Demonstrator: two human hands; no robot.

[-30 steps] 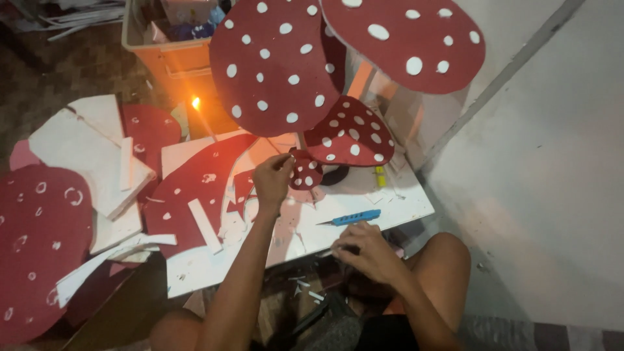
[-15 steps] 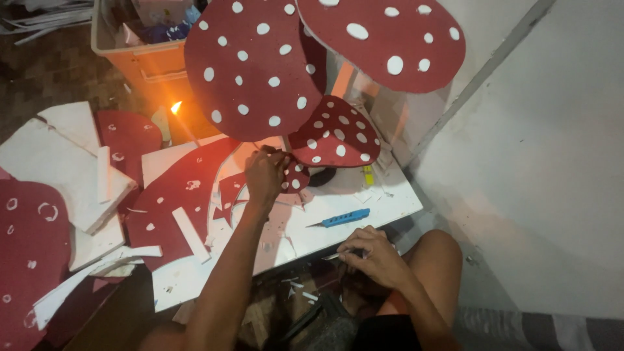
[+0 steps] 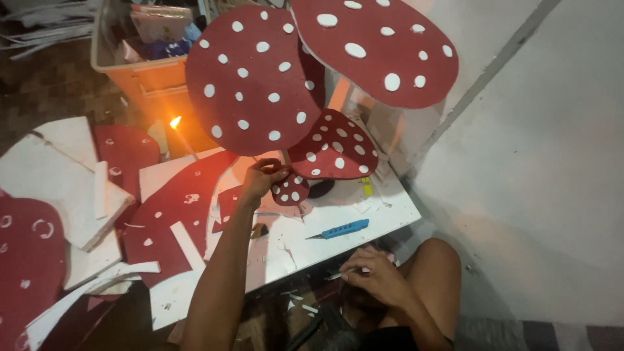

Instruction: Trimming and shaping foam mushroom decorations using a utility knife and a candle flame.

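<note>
Left hand (image 3: 262, 177) pinches the small cap (image 3: 290, 189) by its edge, steadying it upright under the big caps. Right hand (image 3: 377, 278), beside the knee, grips a thin tool (image 3: 342, 274) — knife (image 3: 344, 229) lies between.

The board (image 3: 390, 211) lies on the floor before the person's knee (image 3: 435, 260). On it the knife (image 3: 344, 229) lies near its front edge. Behind the knife stand the mushroom caps (image 3: 253, 78), the smallest cap (image 3: 290, 190) lowest, touched by the left hand (image 3: 263, 177). Left of the board lie cut sheets (image 3: 58, 182). The candle (image 3: 175, 123) stands behind them, before the bin (image 3: 140, 68). The right hand (image 3: 377, 279) rests before the board, just beside the knee.
</note>
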